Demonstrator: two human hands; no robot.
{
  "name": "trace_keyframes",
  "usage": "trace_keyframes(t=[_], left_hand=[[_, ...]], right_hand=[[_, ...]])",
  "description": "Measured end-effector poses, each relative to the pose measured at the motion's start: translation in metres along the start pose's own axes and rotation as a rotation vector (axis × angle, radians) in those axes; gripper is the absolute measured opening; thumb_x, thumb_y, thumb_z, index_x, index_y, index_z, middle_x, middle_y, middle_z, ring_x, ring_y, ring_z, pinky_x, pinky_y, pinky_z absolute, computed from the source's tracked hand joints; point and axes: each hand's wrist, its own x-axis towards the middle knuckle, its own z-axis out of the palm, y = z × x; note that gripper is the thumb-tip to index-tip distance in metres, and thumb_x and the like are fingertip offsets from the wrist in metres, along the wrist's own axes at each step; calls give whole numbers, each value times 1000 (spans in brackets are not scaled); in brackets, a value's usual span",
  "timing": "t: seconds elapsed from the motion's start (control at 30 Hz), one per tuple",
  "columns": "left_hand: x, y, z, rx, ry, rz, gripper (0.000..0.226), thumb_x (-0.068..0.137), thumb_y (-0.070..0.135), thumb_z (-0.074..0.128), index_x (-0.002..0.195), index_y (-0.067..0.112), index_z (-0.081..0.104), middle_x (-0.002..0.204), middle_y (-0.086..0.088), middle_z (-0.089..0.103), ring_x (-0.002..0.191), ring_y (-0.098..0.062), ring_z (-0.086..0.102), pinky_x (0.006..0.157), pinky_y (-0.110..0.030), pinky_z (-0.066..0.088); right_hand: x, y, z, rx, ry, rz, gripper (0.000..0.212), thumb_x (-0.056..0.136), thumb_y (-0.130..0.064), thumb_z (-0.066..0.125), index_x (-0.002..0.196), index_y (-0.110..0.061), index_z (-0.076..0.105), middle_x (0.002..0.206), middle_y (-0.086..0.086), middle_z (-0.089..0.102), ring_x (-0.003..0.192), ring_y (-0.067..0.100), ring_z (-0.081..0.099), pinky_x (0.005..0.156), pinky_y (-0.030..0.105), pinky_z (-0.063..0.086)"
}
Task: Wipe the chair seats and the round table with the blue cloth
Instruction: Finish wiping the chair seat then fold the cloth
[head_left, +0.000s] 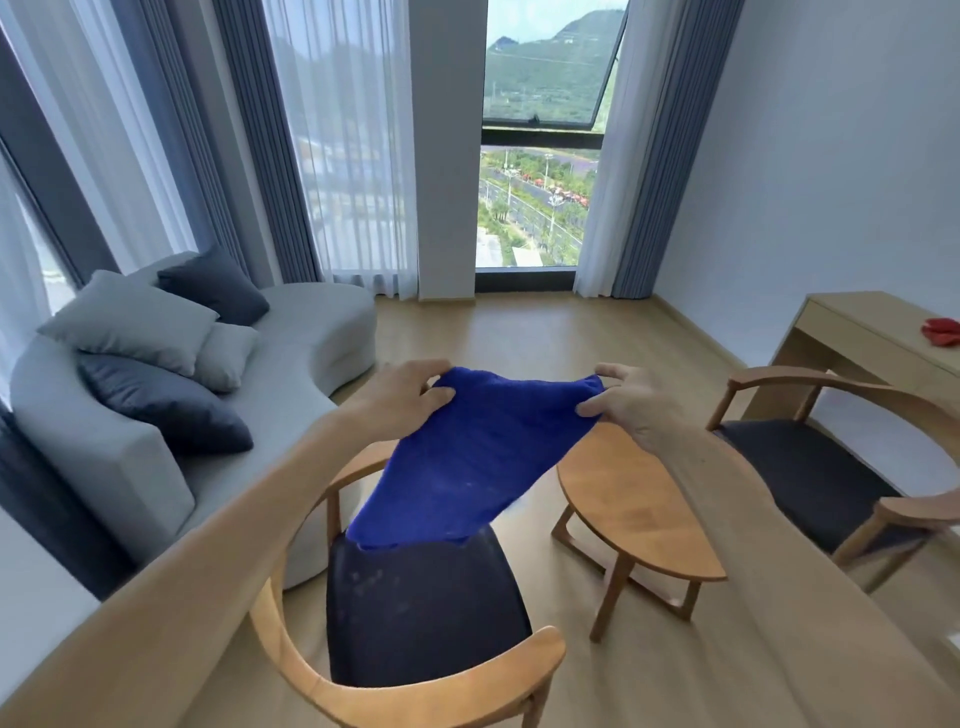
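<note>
The blue cloth (467, 457) hangs spread in the air between both hands. My left hand (400, 400) pinches its upper left corner and my right hand (631, 402) pinches its upper right corner. The cloth's lower edge dangles just above the dark seat (421, 613) of the near wooden chair (363, 699), right below me. The round wooden table (639, 519) stands to the right of that chair, partly hidden by the cloth and my right arm. A second chair with a dark seat (800, 467) stands at the right.
A grey curved sofa (119, 452) with several cushions fills the left side. A wooden desk (872, 332) with a red item (943, 332) on it stands against the right wall. Curtains and a tall window (540, 171) lie ahead, with bare wooden floor (545, 332) between.
</note>
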Motion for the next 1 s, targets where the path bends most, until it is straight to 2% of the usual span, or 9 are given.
trace_keyframes(t=[0.13,0.23,0.37,0.5,0.57,0.67,0.73,0.83,1.0], left_hand=[[2,9,0,-12,135,62,8,98,25,48,98,28,56,60,9,59,61,-9,56,54,-25,41],[4,17,-3,-215,157,2,10,96,26,52,103,32,50,61,9,65,62,-6,59,56,-26,46],[1,19,-19,-488,-79,-74,27,91,13,60,110,29,47,92,-4,72,85,-21,67,67,-31,55],[-5,24,-23,-503,-315,-27,47,84,-3,62,118,24,44,101,-9,72,95,-25,67,72,-28,55],[-4,30,-20,-476,-380,6,47,84,-5,61,119,20,43,100,-13,72,94,-29,67,78,-34,57],[-5,36,-21,-404,-436,27,45,82,-4,63,115,19,43,96,-11,73,90,-26,69,77,-33,58],[-6,36,-26,-359,-449,18,44,81,-3,66,111,21,46,94,-5,75,86,-18,71,69,-24,56],[-6,31,-30,-239,-413,-8,41,78,1,70,105,24,50,90,2,75,81,-11,71,67,-21,56],[-5,20,-27,244,-328,87,28,78,13,69,96,32,59,89,16,67,87,-3,60,76,-21,47]], right_hand=[[4,13,8,-118,142,-97,64,76,1,72,134,-9,47,104,13,65,82,24,66,66,29,56],[4,27,17,-103,155,-95,49,85,-11,69,130,-8,49,94,9,67,71,18,67,55,23,51],[-2,38,22,-254,138,-79,37,87,-6,63,123,-8,55,95,10,67,82,20,65,64,27,54],[-19,15,33,-375,-136,-430,58,80,3,60,130,-26,51,128,-6,56,115,12,52,88,25,48],[-31,-5,43,-265,-443,-481,71,78,5,59,137,-31,43,137,-12,49,128,5,43,103,26,38],[-39,-21,51,-158,-689,-364,74,76,12,50,141,-21,40,126,8,60,120,15,54,102,36,44],[-44,-22,53,-192,-729,-327,60,80,15,45,135,-10,47,117,21,62,111,29,59,96,42,48],[-45,-23,54,-346,-702,-381,28,86,8,50,111,2,61,107,22,64,96,29,62,93,45,49],[-48,-26,53,-554,-682,-524,10,90,-8,58,96,-10,65,90,7,68,83,19,65,77,32,54]])
